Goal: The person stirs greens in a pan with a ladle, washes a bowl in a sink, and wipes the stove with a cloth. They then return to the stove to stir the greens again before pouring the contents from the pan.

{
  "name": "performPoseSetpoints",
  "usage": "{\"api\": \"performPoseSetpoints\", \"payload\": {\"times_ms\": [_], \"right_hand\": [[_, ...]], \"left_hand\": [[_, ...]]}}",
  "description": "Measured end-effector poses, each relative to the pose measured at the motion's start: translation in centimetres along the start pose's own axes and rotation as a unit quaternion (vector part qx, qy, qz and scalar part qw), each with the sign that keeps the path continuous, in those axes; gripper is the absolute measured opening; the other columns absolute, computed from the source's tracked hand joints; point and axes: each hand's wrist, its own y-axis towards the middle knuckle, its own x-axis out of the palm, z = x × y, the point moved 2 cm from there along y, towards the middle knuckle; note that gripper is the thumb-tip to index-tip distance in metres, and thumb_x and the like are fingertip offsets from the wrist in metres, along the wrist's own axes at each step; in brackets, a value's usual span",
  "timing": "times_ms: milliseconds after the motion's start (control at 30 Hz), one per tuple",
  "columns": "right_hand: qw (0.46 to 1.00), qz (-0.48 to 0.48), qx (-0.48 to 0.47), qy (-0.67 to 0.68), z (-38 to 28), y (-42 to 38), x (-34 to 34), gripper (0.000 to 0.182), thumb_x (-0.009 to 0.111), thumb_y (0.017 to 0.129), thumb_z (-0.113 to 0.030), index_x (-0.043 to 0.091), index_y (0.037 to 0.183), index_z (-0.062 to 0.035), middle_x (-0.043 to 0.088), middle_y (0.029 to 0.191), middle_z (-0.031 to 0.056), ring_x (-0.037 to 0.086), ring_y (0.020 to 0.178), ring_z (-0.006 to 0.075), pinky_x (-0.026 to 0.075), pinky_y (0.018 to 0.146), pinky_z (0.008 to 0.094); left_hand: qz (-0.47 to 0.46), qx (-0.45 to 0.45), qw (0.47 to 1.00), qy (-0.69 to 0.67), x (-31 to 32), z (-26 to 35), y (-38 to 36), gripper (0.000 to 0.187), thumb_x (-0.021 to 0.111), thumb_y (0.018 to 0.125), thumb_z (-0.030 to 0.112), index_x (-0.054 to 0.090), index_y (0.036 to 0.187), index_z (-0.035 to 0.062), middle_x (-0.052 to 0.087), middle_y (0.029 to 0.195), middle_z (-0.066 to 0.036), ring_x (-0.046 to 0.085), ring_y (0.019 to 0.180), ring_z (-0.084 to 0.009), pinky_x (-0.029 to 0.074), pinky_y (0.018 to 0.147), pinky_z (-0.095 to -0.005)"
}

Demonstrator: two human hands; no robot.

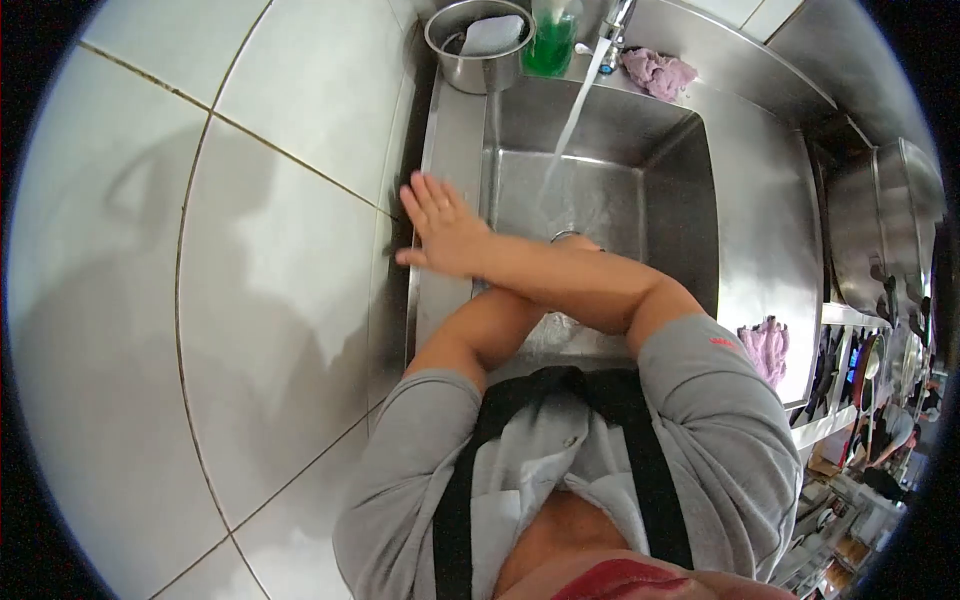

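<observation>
My right hand [445, 228] is stretched out to the left over the sink's left ledge, its fingers spread and nothing in it. My right forearm crosses above my left forearm, over the stainless steel sink [680, 190]. Only a small part of my left hand [577, 242] shows past the right forearm; its fingers are mostly hidden. Water runs from the tap [615, 30] in a stream [575, 115] into the basin, just beyond my left hand. A round metal edge, perhaps the drain, shows partly there.
A steel pot [478, 72] with a white pad in it and a bottle of green liquid [550, 45] stand behind the basin. Pink cloths lie by the tap [658, 74] and on the right drainboard [766, 350]. A tiled wall [290, 250] borders the left; large pots [870, 230] stand right.
</observation>
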Motion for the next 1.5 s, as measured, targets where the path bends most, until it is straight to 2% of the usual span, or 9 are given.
{"api": "performPoseSetpoints", "payload": {"times_ms": [267,467,567,600,733,967,1067,1200,1500], "right_hand": [[0.983,0.123,0.128,0.037,9.7,7.2,-1.3,0.083,0.037,0.087,-0.059,0.022,0.139,0.0041,0.015,0.148,0.0210,0.014,0.137,0.0338,0.016,0.110,0.0419],[0.831,0.073,0.410,0.369,19.3,1.9,0.7,0.077,0.034,0.088,-0.059,0.047,0.123,0.0080,0.048,0.126,0.0256,0.042,0.123,0.0375,0.036,0.098,0.0442],[0.460,0.295,0.449,0.707,24.2,0.4,5.4,0.040,0.057,0.085,-0.026,0.056,0.105,0.0086,0.061,0.098,0.0190,0.060,0.094,0.0390,0.051,0.072,0.0529],[0.463,0.291,0.448,0.708,24.6,-0.3,6.3,0.040,0.057,0.085,-0.026,0.056,0.105,0.0086,0.061,0.098,0.0190,0.060,0.094,0.0390,0.051,0.072,0.0529],[0.988,-0.008,0.139,0.064,23.7,-1.8,7.3,0.024,0.054,0.081,-0.010,0.060,0.102,-0.0002,0.062,0.101,0.0174,0.061,0.089,0.0386,0.051,0.074,0.0514],[0.983,-0.104,0.068,-0.138,1.1,-10.7,-2.5,0.054,0.053,0.080,-0.016,0.041,0.132,-0.0061,0.029,0.143,0.0175,0.028,0.129,0.0445,0.027,0.099,0.0621],[0.978,-0.091,-0.189,-0.011,-5.4,-12.6,0.3,0.055,0.054,0.081,-0.030,0.043,0.129,-0.0043,0.030,0.140,0.0202,0.020,0.133,0.0389,0.015,0.105,0.0593],[0.915,-0.266,-0.291,0.087,-10.6,-13.5,3.3,0.072,0.047,0.086,-0.045,0.029,0.138,0.0012,0.011,0.147,0.0260,0.005,0.138,0.0390,0.008,0.109,0.0518],[0.997,0.055,-0.036,0.041,-5.6,-4.8,1.5,0.085,0.035,0.088,-0.057,0.016,0.139,0.0077,0.012,0.146,0.0278,0.007,0.137,0.0389,0.007,0.111,0.0452]], "left_hand": [[0.033,-0.080,0.994,-0.073,3.5,-2.1,-1.8,0.034,0.038,0.096,0.023,0.038,0.126,0.0074,0.044,0.127,-0.009,0.044,0.119,-0.0233,0.039,0.096,-0.0403],[0.090,0.065,0.778,0.618,-6.1,-12.0,-2.6,0.020,0.050,0.085,0.015,0.061,0.097,0.0032,0.060,0.098,-0.016,0.060,0.094,-0.0299,0.050,0.076,-0.0431],[0.050,-0.003,0.582,0.812,5.0,-0.1,-9.0,0.018,0.052,0.082,0.014,0.064,0.087,0.0022,0.062,0.088,-0.017,0.062,0.085,-0.0319,0.051,0.069,-0.0434],[0.033,-0.025,0.574,0.818,5.3,-0.2,-9.4,0.020,0.049,0.082,0.013,0.060,0.095,0.0019,0.060,0.088,-0.018,0.061,0.085,-0.0325,0.051,0.070,-0.0433],[0.033,-0.047,0.542,0.838,7.1,0.3,-10.8,0.024,0.047,0.084,0.012,0.057,0.104,0.0023,0.059,0.089,-0.018,0.060,0.088,-0.0334,0.051,0.071,-0.0434],[0.085,-0.109,0.538,0.831,8.2,-1.0,-12.4,0.032,0.047,0.086,0.013,0.050,0.116,0.0003,0.057,0.104,-0.016,0.058,0.096,-0.0317,0.049,0.081,-0.0413],[0.101,0.217,0.852,0.466,5.9,-5.0,-14.5,0.043,0.053,0.081,0.011,0.047,0.123,0.0074,0.044,0.126,-0.019,0.047,0.112,-0.0367,0.035,0.099,-0.0471],[0.124,0.149,0.834,0.516,3.0,-8.7,-15.8,0.044,0.052,0.081,0.010,0.045,0.125,0.0066,0.046,0.121,-0.019,0.047,0.113,-0.0356,0.034,0.099,-0.0454],[0.189,0.193,0.684,0.677,5.8,-4.3,-14.6,0.048,0.051,0.081,0.008,0.041,0.128,0.0076,0.051,0.110,-0.018,0.048,0.109,-0.0342,0.037,0.096,-0.0427]]}}
